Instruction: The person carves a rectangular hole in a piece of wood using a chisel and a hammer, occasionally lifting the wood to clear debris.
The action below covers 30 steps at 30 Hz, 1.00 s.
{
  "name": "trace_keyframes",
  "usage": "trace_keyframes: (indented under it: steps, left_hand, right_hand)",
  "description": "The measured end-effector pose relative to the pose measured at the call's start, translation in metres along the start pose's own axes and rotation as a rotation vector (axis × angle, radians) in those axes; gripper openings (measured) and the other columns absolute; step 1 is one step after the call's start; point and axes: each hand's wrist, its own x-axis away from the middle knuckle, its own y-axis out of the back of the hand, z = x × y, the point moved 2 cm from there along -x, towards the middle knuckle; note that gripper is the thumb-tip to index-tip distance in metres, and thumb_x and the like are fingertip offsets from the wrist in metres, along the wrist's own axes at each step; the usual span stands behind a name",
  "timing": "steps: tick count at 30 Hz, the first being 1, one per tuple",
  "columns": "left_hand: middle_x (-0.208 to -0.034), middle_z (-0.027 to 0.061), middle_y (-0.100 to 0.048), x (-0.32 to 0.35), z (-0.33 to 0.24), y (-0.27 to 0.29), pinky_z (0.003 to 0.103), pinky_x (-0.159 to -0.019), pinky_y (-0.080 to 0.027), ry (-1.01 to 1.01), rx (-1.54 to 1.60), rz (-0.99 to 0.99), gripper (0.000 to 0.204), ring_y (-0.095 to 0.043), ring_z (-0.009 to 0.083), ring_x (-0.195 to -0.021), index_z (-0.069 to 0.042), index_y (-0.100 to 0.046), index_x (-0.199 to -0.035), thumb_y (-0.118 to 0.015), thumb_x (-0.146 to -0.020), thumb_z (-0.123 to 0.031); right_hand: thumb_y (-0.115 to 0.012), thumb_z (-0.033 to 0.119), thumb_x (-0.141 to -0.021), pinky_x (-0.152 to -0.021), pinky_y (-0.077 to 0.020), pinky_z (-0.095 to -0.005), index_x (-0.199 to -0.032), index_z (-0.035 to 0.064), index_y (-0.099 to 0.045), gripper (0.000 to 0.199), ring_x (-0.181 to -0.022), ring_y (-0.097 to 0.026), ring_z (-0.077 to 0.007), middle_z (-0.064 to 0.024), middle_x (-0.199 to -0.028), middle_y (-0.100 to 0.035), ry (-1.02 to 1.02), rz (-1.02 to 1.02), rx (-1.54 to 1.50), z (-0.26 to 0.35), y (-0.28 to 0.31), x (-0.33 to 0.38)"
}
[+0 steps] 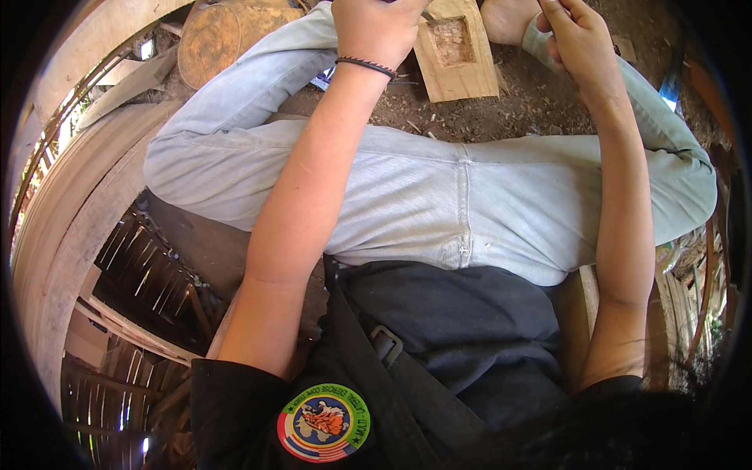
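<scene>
My left hand [377, 33], with a dark braided band at the wrist, is at the top edge, its fingers partly cut off. It is closed; a thin dark tip [427, 14] juts from beside it toward a pale wooden block [462, 84]. A rough rectangular hollow is cut into that block, which lies on the ground between my legs. To the right, my right hand [580, 37] is raised with its fingers curled, apart from the block. Whatever it grips is hidden or beyond the top edge.
A round log [210, 45] lies at the upper left. My bent legs in pale jeans [407, 172] surround the block, with a bare foot [505, 19] beside it. Wood chips litter the dirt ground [540, 98]. Long timber boards [78, 204] run along the left.
</scene>
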Motion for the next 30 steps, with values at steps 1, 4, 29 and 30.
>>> trace_keyframes:
  steps: [1,4,29,30]
  left_hand:
    - [-0.072,-0.001,-0.054,0.001,0.0,0.0,0.026,-0.062,-0.044,0.0,-0.016,-0.001,0.026,-0.049,0.0086,-0.065,-0.004,-0.054,-0.075,-0.079,-0.077,-0.011]
    - [-0.075,0.0025,-0.056,0.003,-0.004,-0.01,0.028,-0.063,-0.045,-0.013,-0.057,0.014,0.03,-0.051,0.0116,-0.067,-0.002,-0.055,-0.08,-0.082,-0.074,-0.013]
    - [-0.058,0.0068,-0.061,0.002,0.02,-0.009,0.033,-0.058,-0.049,0.029,-0.246,-0.125,0.047,-0.059,0.0206,-0.054,-0.002,-0.06,-0.066,-0.087,-0.063,-0.039]
    - [-0.062,0.0031,-0.064,0.001,0.009,-0.004,0.028,-0.06,-0.051,0.118,-0.349,-0.054,0.042,-0.061,0.0135,-0.057,-0.004,-0.06,-0.068,-0.087,-0.066,-0.036]
  right_hand:
    - [-0.047,0.013,-0.098,-0.043,-0.0373,-0.0212,-0.128,0.0004,-0.054,0.033,-0.049,-0.045,-0.0053,0.0012,-0.067,-0.053,0.031,0.006,0.023,0.005,-0.001,0.004]
    - [-0.047,0.009,-0.097,-0.05,-0.038,-0.021,-0.126,-0.0012,-0.055,0.032,-0.057,-0.046,-0.0058,0.002,-0.068,-0.053,0.2,0.096,0.135,0.003,0.005,0.003]
    - [-0.058,0.013,-0.092,-0.07,-0.0481,-0.0339,-0.107,0.0008,-0.058,0.02,-0.076,-0.062,-0.0321,-0.0186,-0.082,-0.062,0.523,0.219,0.801,0.131,0.014,0.05]
    - [-0.057,0.017,-0.093,-0.065,-0.0492,-0.0373,-0.099,0.0009,-0.06,0.017,-0.073,-0.063,-0.0365,-0.0205,-0.079,-0.063,0.78,0.065,0.567,0.134,0.012,0.052]
